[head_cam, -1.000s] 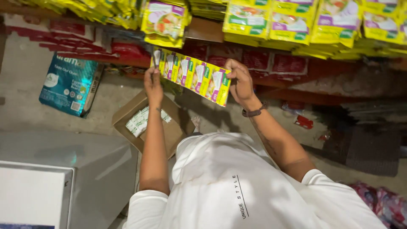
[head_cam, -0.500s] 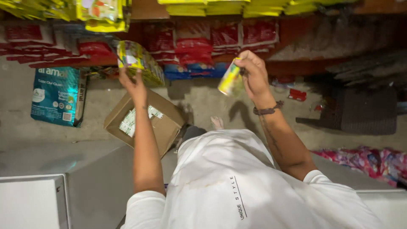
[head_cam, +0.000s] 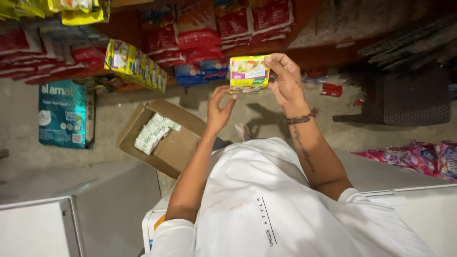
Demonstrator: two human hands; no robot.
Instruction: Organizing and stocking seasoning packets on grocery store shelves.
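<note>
I log the small yellow packet [head_cam: 249,73] held up at about 12 o'clock from the person's chest, in front of the red shelf [head_cam: 304,50]. The right hand [head_cam: 285,81] grips it by its right edge, thumb in front and fingers wrapped behind; that hold looks firm. The left hand [head_cam: 219,107] sits at 7 o'clock of the packet, fingers loosely spread, fingertips just touching or just short of the lower left corner; I cannot tell which.

Risks as I judge them:
- The packet hangs from one edge only. If the right-hand fingers loosen before the left hand takes hold, it could drop to the concrete floor [head_cam: 266,119], or into the open cardboard box [head_cam: 164,138] at 8 o'clock.
- The strip of yellow packets [head_cam: 135,64] at 10 o'clock overhangs the shelf edge, tilted. A brush from the left forearm could pull it down onto the box
- The box holds a row of small pale cartons [head_cam: 152,133] packed into one corner; anything falling in could scatter them
- The light is dim and the shelf is crowded with red packs [head_cam: 200,33], so misplacing the packet among them is plausible
</note>
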